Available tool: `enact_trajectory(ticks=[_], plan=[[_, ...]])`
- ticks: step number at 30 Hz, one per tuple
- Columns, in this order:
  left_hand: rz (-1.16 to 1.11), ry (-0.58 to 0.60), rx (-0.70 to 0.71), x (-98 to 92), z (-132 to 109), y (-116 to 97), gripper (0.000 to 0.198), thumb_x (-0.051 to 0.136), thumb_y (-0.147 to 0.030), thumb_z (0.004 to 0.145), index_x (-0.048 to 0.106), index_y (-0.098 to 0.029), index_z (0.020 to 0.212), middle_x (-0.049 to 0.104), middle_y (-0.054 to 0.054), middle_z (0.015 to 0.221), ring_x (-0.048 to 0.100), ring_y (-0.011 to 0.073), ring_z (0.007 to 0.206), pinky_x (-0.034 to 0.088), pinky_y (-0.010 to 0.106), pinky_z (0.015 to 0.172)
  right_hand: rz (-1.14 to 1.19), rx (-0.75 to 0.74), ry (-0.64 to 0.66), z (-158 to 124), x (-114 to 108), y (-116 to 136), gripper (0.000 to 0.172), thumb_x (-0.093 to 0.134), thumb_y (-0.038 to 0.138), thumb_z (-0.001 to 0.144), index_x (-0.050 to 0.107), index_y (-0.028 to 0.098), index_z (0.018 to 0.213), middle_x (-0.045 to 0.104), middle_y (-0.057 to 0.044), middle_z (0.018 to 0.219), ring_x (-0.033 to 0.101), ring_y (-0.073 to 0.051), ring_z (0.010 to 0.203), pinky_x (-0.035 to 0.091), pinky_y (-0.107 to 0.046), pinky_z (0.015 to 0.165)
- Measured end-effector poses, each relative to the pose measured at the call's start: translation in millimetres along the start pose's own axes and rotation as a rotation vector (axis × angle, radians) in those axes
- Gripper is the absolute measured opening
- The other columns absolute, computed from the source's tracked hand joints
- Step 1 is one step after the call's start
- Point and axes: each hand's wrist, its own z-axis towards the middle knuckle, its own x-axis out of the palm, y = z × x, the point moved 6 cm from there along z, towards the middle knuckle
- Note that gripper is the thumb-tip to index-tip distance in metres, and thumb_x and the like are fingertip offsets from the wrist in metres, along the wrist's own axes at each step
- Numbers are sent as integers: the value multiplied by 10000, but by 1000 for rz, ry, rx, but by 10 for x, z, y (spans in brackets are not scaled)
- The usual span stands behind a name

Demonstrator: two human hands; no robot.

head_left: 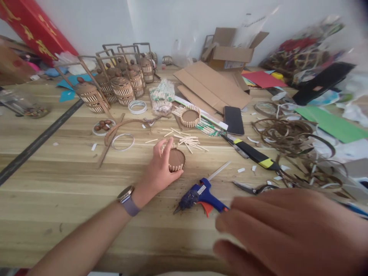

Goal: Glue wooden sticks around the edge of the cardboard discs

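Looked down on a wide worktop (pixel 57 191) of pale wood grain, banded light and tan. Saw a dark seam (pixel 37 142) cutting across it on a slant at the left. Met a plain white wall (pixel 161 19) along the far edge, with a faint vertical corner line left of the middle. Found soft, even light throughout, with only weak shadows. Lost the far right corner to blur.

Hands: 2, left hand (pixel 159 168) + right hand (pixel 287 230)
Stick-rim discs (pixel 176 159): 2
Glue gun (pixel 201 195): 1
Phone (pixel 233 119): 1
White rings (pixel 137 107): 3
Handled baskets (pixel 122 90): approx 7, rear ones overlap, cnt unsure
Scissors (pixel 253 188): 1 pr
Cardboard box (pixel 230 50): 1
Wristwatch (pixel 126 197): 1
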Motion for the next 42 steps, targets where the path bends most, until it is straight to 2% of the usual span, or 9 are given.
enact_trajectory(ticks=[1, 4, 9, 13, 18, 23, 29, 35, 42], plan=[[7, 1, -4, 5, -2, 4, 1108, 791, -192, 676, 67, -323, 1505, 260, 140, 1428, 341, 356, 1356, 407, 534, 1071, -76, 19, 117, 191, 79, 4, 113, 634, 433, 853, 648, 324, 826, 662, -8, 652, 606, -183, 528, 434, -323, 502], [15, 0, -33, 17, -6, 22, 1088, 791, -207, 669, 100, -314, 1503, 271, 134, 1422, 336, 360, 1357, 412, 537, 1069, -260, 89, 205, 505, 292, -56, 202, 697, 442, 784, 641, 249, 769, 687, -65, 663, 650, -234, 553, 406, -327, 451], [12, 8, -57, 25, 1, 30, 1092, 789, -199, 667, 95, -329, 1500, 252, 129, 1429, 322, 362, 1364, 401, 551, 1073, -219, 303, 318, 316, 694, -301, 91, 628, 229, 796, 619, 193, 879, 704, -87, 798, 691, -243, 629, 458, -309, 485], [-12, 16, -46, 24, 9, 32, 1104, 790, -178, 656, 92, -335, 1496, 243, 129, 1422, 341, 357, 1352, 395, 550, 1077, 41, 359, 193, 203, 602, -374, 139, 542, 132, 731, 536, 235, 825, 646, 6, 697, 613, -160, 543, 446, -258, 488], [-29, 29, -35, 28, 5, 31, 1086, 787, -210, 670, 96, -322, 1500, 226, 138, 1443, 325, 358, 1359, 414, 536, 1067, 365, 564, -176, 105, 337, -602, 128, 589, 318, 788, 570, 248, 893, 617, 16, 663, 545, -148, 512, 444, -258, 466], [-4, 42, -47, 25, 10, 32, 1101, 789, -199, 666, 84, -363, 1495, 219, 126, 1452, 294, 377, 1378, 424, 574, 1043, 860, 679, -193, 325, 500, -784, 364, 648, 558, 763, 619, 203, 837, 554, -9, 658, 521, -152, 571, 446, -276, 512], [20, 44, 4, 26, 19, 10, 1141, 796, -190, 679, 19, -352, 1499, 233, 148, 1448, 293, 378, 1378, 389, 596, 1064, 863, 765, -159, 525, 779, -967, 528, 655, 721, 664, 621, 211, 792, 511, 17, 578, 464, -135, 499, 383, -257, 441], [17, 23, -6, 40, 3, 38, 1157, 820, -189, 655, 48, -353, 1502, 234, 146, 1455, 306, 385, 1369, 427, 580, 1040, 600, 566, -67, 522, 751, -899, 374, 587, 592, 802, 631, 231, 718, 533, 17, 510, 556, -177, 535, 469, -277, 473], [28, 21, -25, 44, 2, 48, 1169, 822, -203, 652, 34, -378, 1498, 239, 133, 1444, 304, 391, 1369, 443, 588, 1023, 493, 411, -16, 541, 729, -823, 354, 542, 464, 878, 708, 221, 1075, 757, -56, 1016, 692, -271, 942, 565, -391, 837]])
